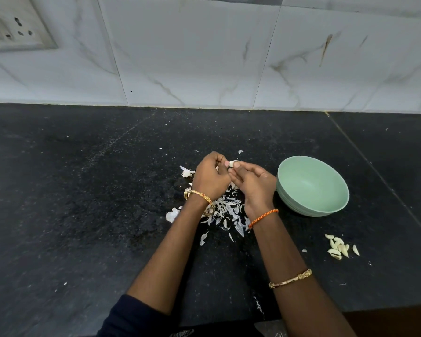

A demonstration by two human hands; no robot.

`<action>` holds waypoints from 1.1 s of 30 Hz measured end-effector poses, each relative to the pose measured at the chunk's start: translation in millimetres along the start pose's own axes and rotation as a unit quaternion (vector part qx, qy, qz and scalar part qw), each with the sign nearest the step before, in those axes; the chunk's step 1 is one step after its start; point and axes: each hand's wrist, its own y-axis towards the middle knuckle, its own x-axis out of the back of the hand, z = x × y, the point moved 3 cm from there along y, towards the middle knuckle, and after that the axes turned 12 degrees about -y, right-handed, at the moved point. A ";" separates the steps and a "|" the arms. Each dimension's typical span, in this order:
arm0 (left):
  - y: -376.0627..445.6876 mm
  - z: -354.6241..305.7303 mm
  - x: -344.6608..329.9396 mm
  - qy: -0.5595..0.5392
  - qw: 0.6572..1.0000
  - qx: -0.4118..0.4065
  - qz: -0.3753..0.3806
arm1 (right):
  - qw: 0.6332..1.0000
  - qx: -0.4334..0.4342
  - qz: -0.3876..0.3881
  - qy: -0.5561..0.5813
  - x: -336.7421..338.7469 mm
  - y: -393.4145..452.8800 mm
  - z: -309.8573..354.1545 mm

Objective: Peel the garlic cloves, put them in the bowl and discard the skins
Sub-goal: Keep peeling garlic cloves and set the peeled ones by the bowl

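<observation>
Pinching one garlic clove (232,163) between both hands (231,177), we have the empty bowl (312,186) at three o'clock, nearest our right hand (253,183).

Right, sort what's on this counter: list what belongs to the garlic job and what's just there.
Job:
clove, pinched by left hand and right hand
bowl
skins
peeled cloves
garlic pieces

Just there:
socket
wall tiles
bangles
</observation>
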 end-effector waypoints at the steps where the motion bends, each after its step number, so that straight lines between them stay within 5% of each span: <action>1: 0.5 1.7 -1.5 -0.047 0.999 0.017 0.004 | 0.999 -0.018 0.016 0.027 -0.8 0.2 -0.2; 3: 1.7 6.9 -4.9 -0.185 0.978 0.095 0.009 | 0.996 -0.037 0.038 0.070 -2.0 0.0 0.2; 6: 1.4 13.4 -8.6 -0.391 0.895 0.215 0.019 | 0.990 -0.040 0.053 0.128 -0.2 2.2 1.7; 8: 1.6 16.1 -5.9 -0.415 0.876 0.246 0.024 | 0.984 -0.052 0.077 0.152 2.2 5.0 3.6; 12: 1.0 13.2 0.7 -0.321 0.913 0.253 0.002 | 0.976 -0.080 0.120 0.160 6.1 8.3 4.3; 17: 2.5 8.2 7.8 -0.161 0.972 0.167 -0.036 | 0.979 -0.081 0.128 0.136 9.7 7.7 1.6; 25: -1.4 -10.5 7.0 -0.191 0.979 0.073 0.007 | 0.990 -0.049 0.121 0.055 11.9 11.7 -3.9; 33: -0.9 -3.8 3.3 -0.197 0.980 0.030 -0.002 | 0.976 -0.084 0.133 0.150 8.6 12.5 -4.1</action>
